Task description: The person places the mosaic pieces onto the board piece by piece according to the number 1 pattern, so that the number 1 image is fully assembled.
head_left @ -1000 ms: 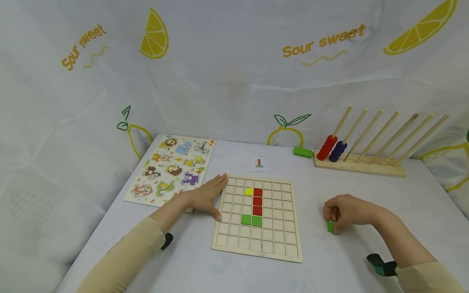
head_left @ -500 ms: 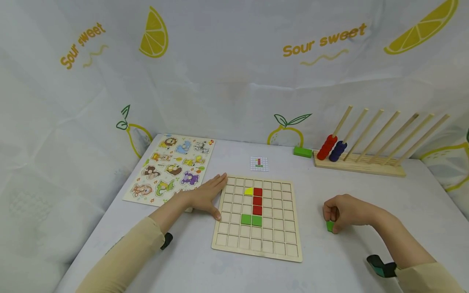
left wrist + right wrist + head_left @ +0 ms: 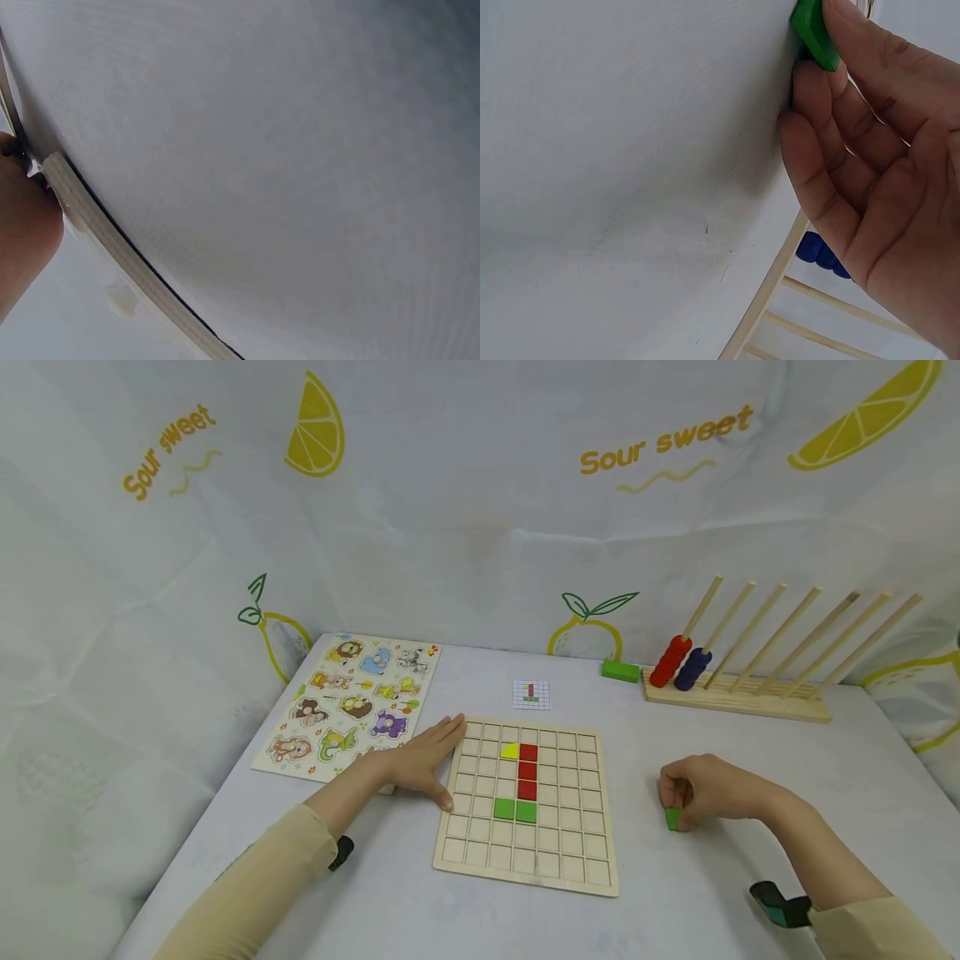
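My right hand (image 3: 712, 792) pinches a small green square tile (image 3: 673, 818) close over the table, right of the grid board. The right wrist view shows the green tile (image 3: 815, 34) by my thumb, with the other fingers curled below. My left hand (image 3: 422, 763) lies along the left edge of the wooden grid board (image 3: 573, 865), fingers spread and touching its rim. Set in the board are a yellow quarter-round tile (image 3: 511, 751), a column of red tiles (image 3: 527, 771) and two green tiles (image 3: 514, 810).
Behind the board lies a small printed pattern card (image 3: 532, 695). An animal puzzle board (image 3: 330, 685) sits at the left, partly under my left forearm. At the back right stand a green block (image 3: 620, 671) and a peg rack (image 3: 738, 697) with red and blue beads.
My right hand, with the green tile, has shifted very slightly up and left. The left hand keeps its place on the board's edge.
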The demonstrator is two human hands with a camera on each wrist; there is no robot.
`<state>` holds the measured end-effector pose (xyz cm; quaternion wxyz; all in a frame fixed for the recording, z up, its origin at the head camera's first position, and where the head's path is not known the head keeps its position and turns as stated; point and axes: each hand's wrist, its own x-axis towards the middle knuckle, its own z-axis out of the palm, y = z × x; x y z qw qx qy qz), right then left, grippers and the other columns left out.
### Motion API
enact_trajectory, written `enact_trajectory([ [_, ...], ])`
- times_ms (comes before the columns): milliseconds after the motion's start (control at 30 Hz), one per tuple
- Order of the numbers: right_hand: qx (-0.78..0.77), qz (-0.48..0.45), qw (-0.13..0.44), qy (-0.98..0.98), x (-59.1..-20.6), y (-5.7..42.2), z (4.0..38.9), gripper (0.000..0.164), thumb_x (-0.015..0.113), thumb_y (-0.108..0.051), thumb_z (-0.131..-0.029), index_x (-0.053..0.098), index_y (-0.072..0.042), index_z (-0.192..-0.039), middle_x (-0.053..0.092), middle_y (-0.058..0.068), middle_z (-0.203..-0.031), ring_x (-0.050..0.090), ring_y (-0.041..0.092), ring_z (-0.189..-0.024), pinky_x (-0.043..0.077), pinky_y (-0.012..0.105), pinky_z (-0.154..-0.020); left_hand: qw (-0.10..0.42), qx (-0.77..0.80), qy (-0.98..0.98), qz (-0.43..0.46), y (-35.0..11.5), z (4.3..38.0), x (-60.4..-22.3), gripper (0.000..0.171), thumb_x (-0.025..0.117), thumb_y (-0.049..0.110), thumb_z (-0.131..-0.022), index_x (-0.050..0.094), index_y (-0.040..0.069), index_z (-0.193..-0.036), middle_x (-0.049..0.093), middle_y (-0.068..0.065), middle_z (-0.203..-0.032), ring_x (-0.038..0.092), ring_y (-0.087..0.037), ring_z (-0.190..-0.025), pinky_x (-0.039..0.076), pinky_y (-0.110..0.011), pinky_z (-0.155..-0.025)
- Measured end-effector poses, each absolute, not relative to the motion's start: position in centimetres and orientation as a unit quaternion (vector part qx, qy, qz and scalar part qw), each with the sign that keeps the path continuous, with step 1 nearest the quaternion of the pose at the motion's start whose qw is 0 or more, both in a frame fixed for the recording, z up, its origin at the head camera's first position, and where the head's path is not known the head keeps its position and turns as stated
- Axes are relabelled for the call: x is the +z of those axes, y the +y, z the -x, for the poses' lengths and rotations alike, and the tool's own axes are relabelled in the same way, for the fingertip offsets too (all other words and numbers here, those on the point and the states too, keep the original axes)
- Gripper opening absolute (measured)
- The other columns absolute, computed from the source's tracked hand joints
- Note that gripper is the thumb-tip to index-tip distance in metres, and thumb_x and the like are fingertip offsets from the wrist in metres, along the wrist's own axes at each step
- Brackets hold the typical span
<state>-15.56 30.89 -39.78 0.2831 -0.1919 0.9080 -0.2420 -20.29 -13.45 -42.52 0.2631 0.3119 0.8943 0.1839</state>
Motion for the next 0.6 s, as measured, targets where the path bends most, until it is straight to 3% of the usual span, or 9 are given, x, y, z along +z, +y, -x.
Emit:
enact_trajectory([
  [300, -0.281, 0.212, 0.299, 0.887, -39.9, 31.0, 16.0, 0.018, 0.078, -0.011, -0.076, 0.064, -0.013, -0.086, 0.058, -0.004, -0.077, 0.052, 0.004, -0.070, 0.045, 0.021, -0.059, 0.263, 0.189, 0.894, -0.310, -13.4, 20.3, -42.5, 0.127, 0.083, 0.047, -0.073, 0.001, 0.004, -0.159, -0.011, -0.008, -0.169, -0.009, -0.030, -0.157, 0.006, -0.051, -0.129],
  [600, -0.297, 0.228, 0.277, 0.885, -39.8, 29.9, 16.0, 0.016, 0.077, -0.012, -0.079, 0.065, -0.013, -0.089, 0.057, -0.005, -0.078, 0.051, 0.002, -0.071, 0.044, 0.020, -0.060, 0.262, 0.186, 0.895, -0.310, -13.4, 20.4, -42.6, 0.127, 0.084, 0.047, -0.072, 0.001, 0.004, -0.159, -0.010, -0.009, -0.169, -0.010, -0.030, -0.157, 0.006, -0.050, -0.129],
])
